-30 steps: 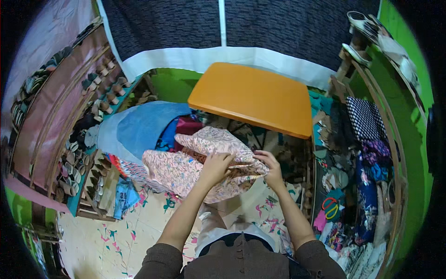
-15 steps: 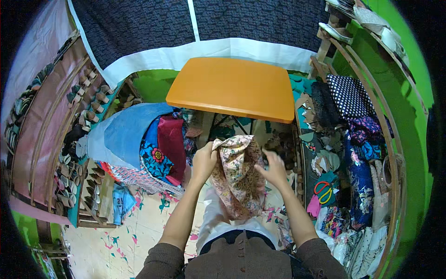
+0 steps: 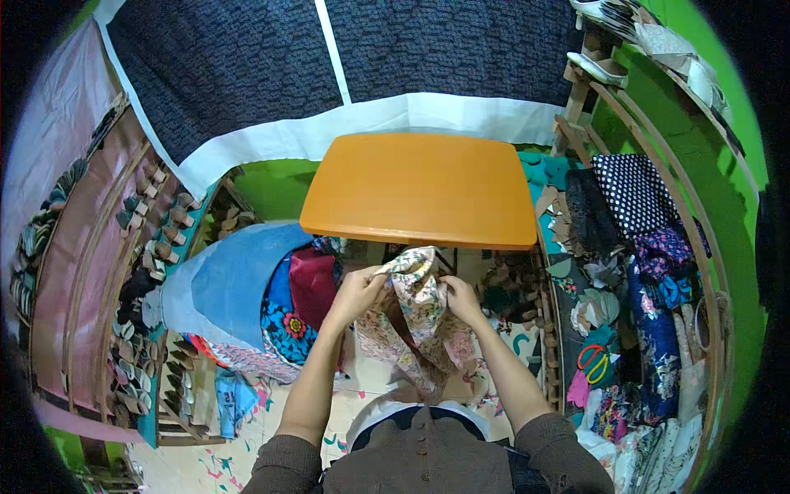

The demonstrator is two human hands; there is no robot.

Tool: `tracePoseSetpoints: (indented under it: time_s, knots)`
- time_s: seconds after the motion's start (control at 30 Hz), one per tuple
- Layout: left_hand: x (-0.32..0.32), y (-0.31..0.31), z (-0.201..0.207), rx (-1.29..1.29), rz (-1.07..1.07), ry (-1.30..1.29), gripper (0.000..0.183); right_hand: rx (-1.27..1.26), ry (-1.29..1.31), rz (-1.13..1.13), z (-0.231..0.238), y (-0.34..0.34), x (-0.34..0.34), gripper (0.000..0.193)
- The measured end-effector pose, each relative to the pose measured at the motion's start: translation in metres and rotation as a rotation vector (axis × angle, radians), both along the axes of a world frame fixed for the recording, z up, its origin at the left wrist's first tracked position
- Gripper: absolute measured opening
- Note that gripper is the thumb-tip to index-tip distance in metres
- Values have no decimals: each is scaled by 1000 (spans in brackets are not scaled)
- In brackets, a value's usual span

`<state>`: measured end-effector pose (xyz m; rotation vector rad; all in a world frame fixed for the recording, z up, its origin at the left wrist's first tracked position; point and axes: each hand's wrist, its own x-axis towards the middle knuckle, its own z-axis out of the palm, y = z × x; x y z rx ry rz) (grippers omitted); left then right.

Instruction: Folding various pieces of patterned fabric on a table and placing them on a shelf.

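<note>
A cream floral cloth hangs in loose folds in front of me, between my two hands. My left hand is closed on its upper left edge. My right hand pinches the cloth's right side, fingers bent. A darker brownish inner side shows in a fold down the middle. The cloth's lower end hangs down toward my lap. Just beyond it stands an orange table, its top bare.
Folded fabrics, among them a blue denim-like cloth and a maroon cloth, are heaped on the left. Red-and-yellow scissors lie among fabric on the right shelf. Shoe racks line the left side. Scraps litter the floor.
My right hand has come in from open beside the cloth and taken hold of its right side. The cloth is spread wider, and the view has tipped up slightly.
</note>
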<state>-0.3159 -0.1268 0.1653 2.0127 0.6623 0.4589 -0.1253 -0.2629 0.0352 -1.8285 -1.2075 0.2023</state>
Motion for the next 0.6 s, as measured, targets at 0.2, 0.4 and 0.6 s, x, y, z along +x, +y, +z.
tracePoseSetpoints:
  time_s: [0.2,0.4,0.6]
  knots:
    - [-41,101,0,360,479,-41,28,-154,-256,-9,87,39,13,22]
    - [-13,74,-5,719,524,-198,61,35,-101,112,143,95,-7,23]
    - [19,-12,-41,560,239,-164,88,142,283,272,174,147,-43,21]
